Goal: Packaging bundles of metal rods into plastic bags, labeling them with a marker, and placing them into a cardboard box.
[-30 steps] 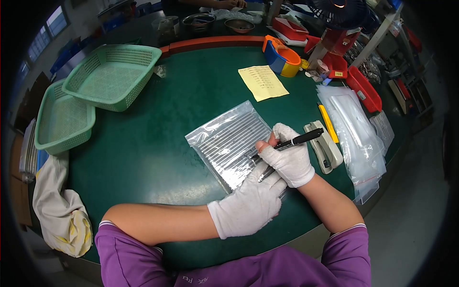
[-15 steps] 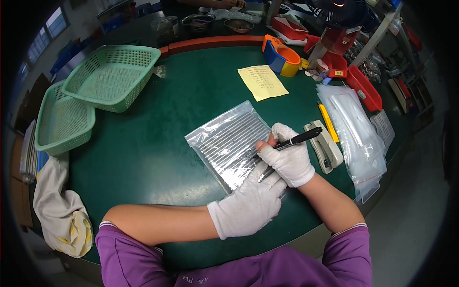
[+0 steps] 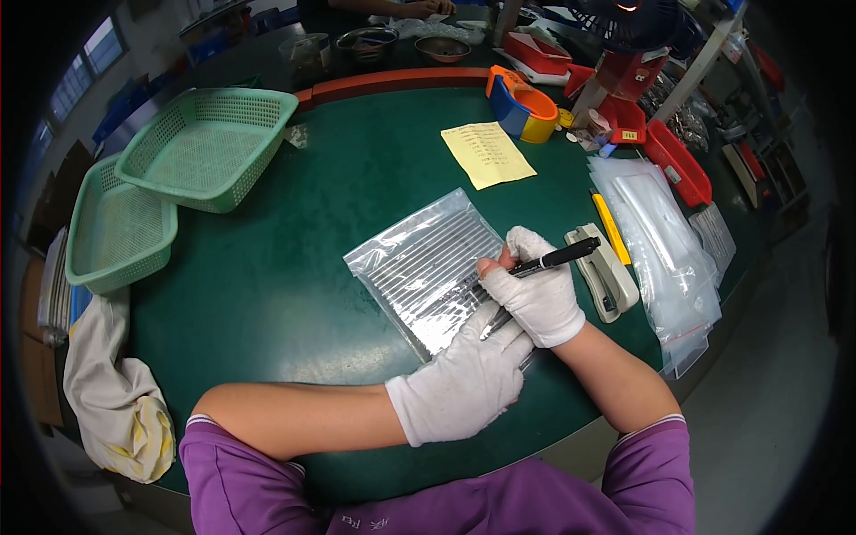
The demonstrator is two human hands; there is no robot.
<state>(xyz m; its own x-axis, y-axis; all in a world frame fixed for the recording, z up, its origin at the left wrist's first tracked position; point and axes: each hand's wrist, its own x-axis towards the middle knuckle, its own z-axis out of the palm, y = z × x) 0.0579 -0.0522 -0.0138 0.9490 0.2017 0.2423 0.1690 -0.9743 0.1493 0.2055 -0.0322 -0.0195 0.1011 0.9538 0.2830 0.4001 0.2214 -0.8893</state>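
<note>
A clear plastic bag (image 3: 419,259) lies at a slant on the green table, with a row of thin parallel rods showing through it. My left hand (image 3: 465,379), in a white glove, rests flat across the bag's near right corner, fingers stretched out. My right hand (image 3: 541,294), gloved in white with bare thumb tip, is closed round a black marker pen (image 3: 571,253). The pen slants down to the left over the bag's right side; its tip is hidden by my fingers. Right of that hand lies a pale stapler (image 3: 604,275).
Two green mesh baskets (image 3: 234,192) overlap at the left, above a crumpled cloth (image 3: 111,383). A handwritten yellow sheet (image 3: 489,155) lies beyond the bag. Rightward are a yellow cutter (image 3: 611,227), stacked plastic bags (image 3: 664,259) and a red tray (image 3: 679,163). Someone's hands (image 3: 428,9) show at the far edge.
Hardly anything differs. Both my hands, the pen and the bag stay in nearly the same place; the view has shifted very slightly.
</note>
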